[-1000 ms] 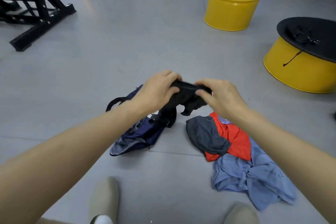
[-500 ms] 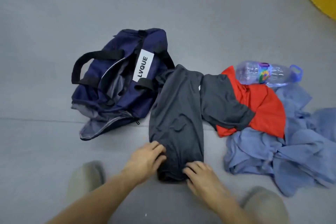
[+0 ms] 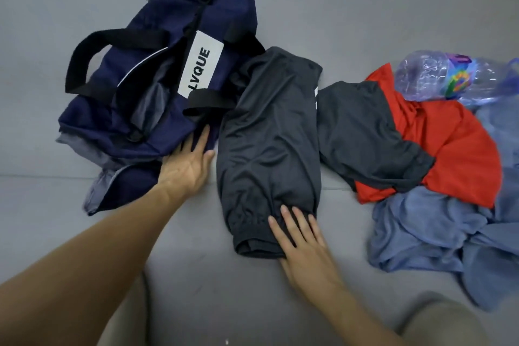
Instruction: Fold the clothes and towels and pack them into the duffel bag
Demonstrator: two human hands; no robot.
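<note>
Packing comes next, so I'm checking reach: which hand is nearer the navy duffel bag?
Left. The left hand lies against the duffel bag's near edge; the right hand rests flat on the dark shorts, farther away.

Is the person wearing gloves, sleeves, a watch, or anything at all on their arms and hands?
No. The left hand and right hand are bare, with no gloves, rings or watch showing. Both forearms are uncovered as far as the picture's edge, so no sleeve is visible. Nails look short and unpainted.

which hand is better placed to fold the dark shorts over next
Right. The right hand already lies flat on the near end of the dark shorts. The left hand rests beside them, against the duffel bag.
</note>
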